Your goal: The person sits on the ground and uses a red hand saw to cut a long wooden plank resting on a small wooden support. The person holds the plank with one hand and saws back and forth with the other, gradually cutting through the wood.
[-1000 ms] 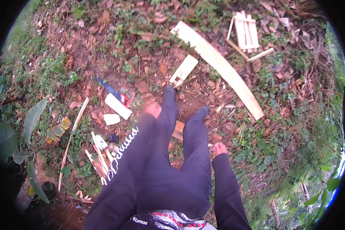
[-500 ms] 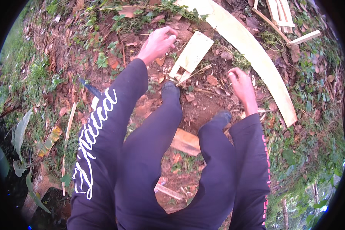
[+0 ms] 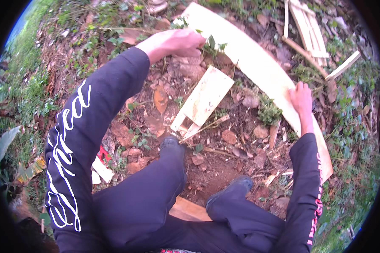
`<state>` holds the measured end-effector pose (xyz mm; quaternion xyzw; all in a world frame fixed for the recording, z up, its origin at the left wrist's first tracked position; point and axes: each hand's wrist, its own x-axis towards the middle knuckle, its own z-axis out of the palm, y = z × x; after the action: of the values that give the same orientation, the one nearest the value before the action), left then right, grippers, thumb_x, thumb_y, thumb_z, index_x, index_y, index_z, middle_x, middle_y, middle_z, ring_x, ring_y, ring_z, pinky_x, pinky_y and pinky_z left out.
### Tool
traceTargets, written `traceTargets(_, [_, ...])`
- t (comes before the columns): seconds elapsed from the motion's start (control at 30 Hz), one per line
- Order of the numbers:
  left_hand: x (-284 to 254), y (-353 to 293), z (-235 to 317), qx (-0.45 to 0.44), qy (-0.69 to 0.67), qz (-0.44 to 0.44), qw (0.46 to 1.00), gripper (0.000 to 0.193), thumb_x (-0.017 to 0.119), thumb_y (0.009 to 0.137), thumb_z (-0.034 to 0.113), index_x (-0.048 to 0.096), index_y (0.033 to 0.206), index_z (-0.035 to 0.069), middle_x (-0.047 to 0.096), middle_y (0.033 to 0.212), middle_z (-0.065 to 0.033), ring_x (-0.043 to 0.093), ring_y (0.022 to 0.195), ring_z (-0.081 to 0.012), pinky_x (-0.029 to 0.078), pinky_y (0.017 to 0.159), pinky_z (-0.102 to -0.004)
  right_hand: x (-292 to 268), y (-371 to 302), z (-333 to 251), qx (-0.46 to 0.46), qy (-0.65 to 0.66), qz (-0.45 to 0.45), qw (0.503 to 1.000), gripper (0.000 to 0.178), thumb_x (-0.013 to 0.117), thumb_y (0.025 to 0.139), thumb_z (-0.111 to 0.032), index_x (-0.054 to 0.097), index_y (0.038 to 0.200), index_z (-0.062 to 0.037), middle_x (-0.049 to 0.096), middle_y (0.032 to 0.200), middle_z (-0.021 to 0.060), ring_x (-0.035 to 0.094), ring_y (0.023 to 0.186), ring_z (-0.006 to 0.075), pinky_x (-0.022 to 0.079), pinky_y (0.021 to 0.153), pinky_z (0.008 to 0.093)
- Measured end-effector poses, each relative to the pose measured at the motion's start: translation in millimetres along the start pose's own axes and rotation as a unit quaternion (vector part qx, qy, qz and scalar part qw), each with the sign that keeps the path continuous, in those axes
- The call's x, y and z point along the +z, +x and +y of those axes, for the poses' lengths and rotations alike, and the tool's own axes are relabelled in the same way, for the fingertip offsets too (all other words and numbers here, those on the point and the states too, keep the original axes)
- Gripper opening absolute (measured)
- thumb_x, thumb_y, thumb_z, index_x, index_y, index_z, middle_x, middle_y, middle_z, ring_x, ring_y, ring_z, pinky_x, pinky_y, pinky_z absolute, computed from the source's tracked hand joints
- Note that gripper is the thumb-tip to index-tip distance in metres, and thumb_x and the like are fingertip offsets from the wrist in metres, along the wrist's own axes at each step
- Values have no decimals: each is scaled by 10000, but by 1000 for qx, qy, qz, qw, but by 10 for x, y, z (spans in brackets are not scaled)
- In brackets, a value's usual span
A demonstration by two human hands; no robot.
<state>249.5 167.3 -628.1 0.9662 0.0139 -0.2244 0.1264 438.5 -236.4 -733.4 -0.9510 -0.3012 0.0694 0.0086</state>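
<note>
Long pale plank [image 3: 257,67]: runs from 12 o'clock, arcing down toward 4 o'clock, flat on the dirt among leaf litter. Sawn softwood by appearance, pale cream, smooth broad face, edges rough; curve mostly a lens effect.

Left hand [image 3: 175,42] at 11–12 o'clock, at the plank's far end; fingers curled down, apparently closing on the end, though contact hidden by weeds [image 3: 211,44] — cannot tell if truly gripped. Right hand [image 3: 300,98] at 2–3 o'clock, fingers spread flat on the plank's face, pressing, not wrapped.

Judged for a clean lift: get the right fingers under the near edge rather than on top; take both ends together, keep the board level, lift past the weeds before swinging. Likely light but whippy over such a span; splinters probable on the raw edges.

Outward: short offcut board [image 3: 204,99] just inside the plank near centre, same pale wood, rectangular, one end split into slivers, stained. Dark shoes [image 3: 230,192] at 6 o'clock, one on red-brown soil, another plank piece [image 3: 190,209] between the legs. Bundle of thin slats [image 3: 308,27] at 1 o'clock, well apart. Ground: damp clay, dry brown leaves, sparse green weeds, grass at the rim.
</note>
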Motion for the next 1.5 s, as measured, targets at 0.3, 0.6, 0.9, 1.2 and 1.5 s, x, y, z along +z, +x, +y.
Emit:
traceTargets(0.3, [-1586, -1722, 1237, 19, 1, 127, 992, 399, 498, 895, 256, 529, 1189, -12, 654, 882, -215, 658, 806, -319, 527, 778, -433, -982, -462, 324, 20, 98, -214, 972, 633, 557, 841, -520, 535, 1198, 2, 572, 1199, 286, 547, 1143, 411, 431, 974, 453])
traceTargets(0.6, [-889, -2221, 793, -112, -88, 54, 988, 398, 578, 898, 369, 582, 1142, 54, 661, 809, -187, 659, 795, -305, 493, 737, -415, -802, -746, 183, 124, 116, 24, 985, 730, 231, 923, -684, 582, 951, -44, 650, 867, 281, 623, 888, 464, 453, 785, 551])
traceTargets(0.9, [-1348, -2438, 842, -164, -128, 209, 955, 289, 569, 910, 308, 630, 905, 25, 580, 634, -35, 588, 614, -125, 444, 584, -305, -1560, -1031, -568, 34, 272, 23, 962, 666, 185, 967, -629, 466, 673, -101, 458, 492, 34, 479, 433, 207, 406, 438, 348])
traceTargets(1.2, [-1027, -2156, 846, -132, -165, 188, 959, 235, 597, 891, 251, 596, 885, 16, 492, 575, -8, 464, 536, -105, 382, 531, -322, -773, -1802, -954, -326, 14, 41, 944, 610, 437, 943, -483, 333, 1454, -167, 247, 1501, 200, 237, 1386, 390, 233, 1099, 520])
traceTargets(1.5, [-440, -1992, 897, -80, -126, 55, 987, 267, 619, 868, 292, 611, 967, 45, 574, 645, -65, 571, 615, -198, 433, 587, -361, -658, -1870, -827, -290, 48, -16, 956, 568, 464, 930, -473, 360, 1449, -268, 289, 1490, 181, 285, 1365, 385, 259, 1084, 504])
